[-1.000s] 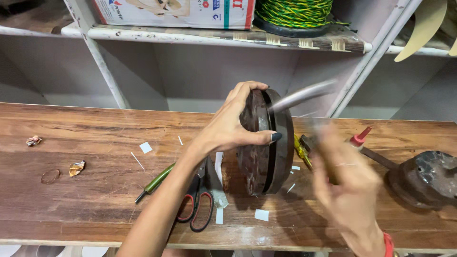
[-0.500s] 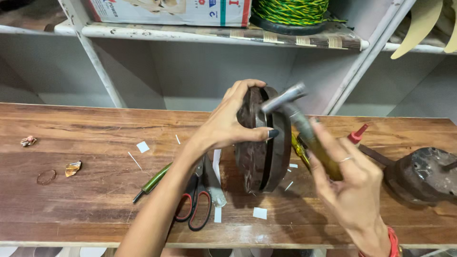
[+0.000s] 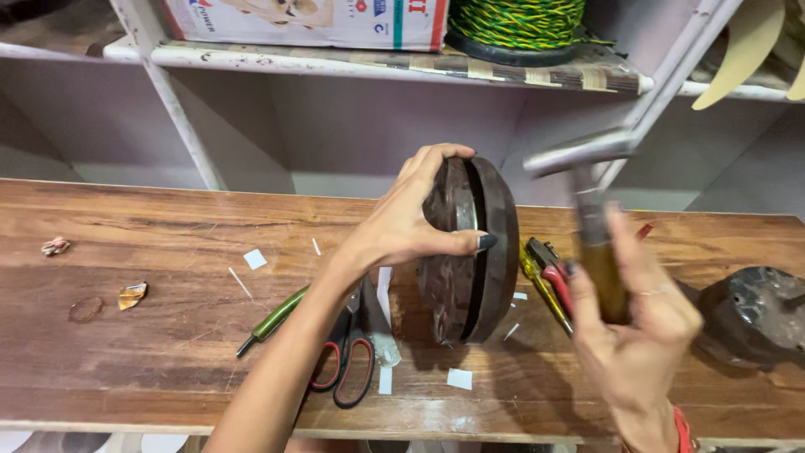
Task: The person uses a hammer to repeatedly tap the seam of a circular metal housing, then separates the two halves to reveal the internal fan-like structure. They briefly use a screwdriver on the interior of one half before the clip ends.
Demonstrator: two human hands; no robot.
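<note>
While my left hand (image 3: 402, 226) clamps the dark round metal casing (image 3: 470, 252) on its edge, I see the fingers curled over the top rim and the thumb pressed across the seam between its two disc-shaped halves, so the grip is closed firmly on it. That casing stands upright on the wooden bench (image 3: 151, 352), near the middle, its surface dull, brownish and rough like old cast iron, its lower edge touching the planks. My right hand (image 3: 637, 335) is wrapped around the amber-coloured handle of a hammer (image 3: 587, 201), fingers folded loosely round the grip; the steel head is blurred and sits raised just to the right of the casing's top, not touching it.

Between the casing and my right hand lie red-handled pliers (image 3: 549, 273) beside a yellow-handled tool, partly hidden. To the left of the casing rest scissors (image 3: 348, 365) with red-and-black loops and a green-handled screwdriver (image 3: 272, 320), slim and glossy. Small white paper scraps (image 3: 459, 378) dot the scratched, grainy wood. At the far right sits another dark, lumpy metal part (image 3: 755, 315). On the shelf above, a coil of twisted green-and-yellow wire (image 3: 516, 21) stands next to a cardboard box (image 3: 310, 21)
</note>
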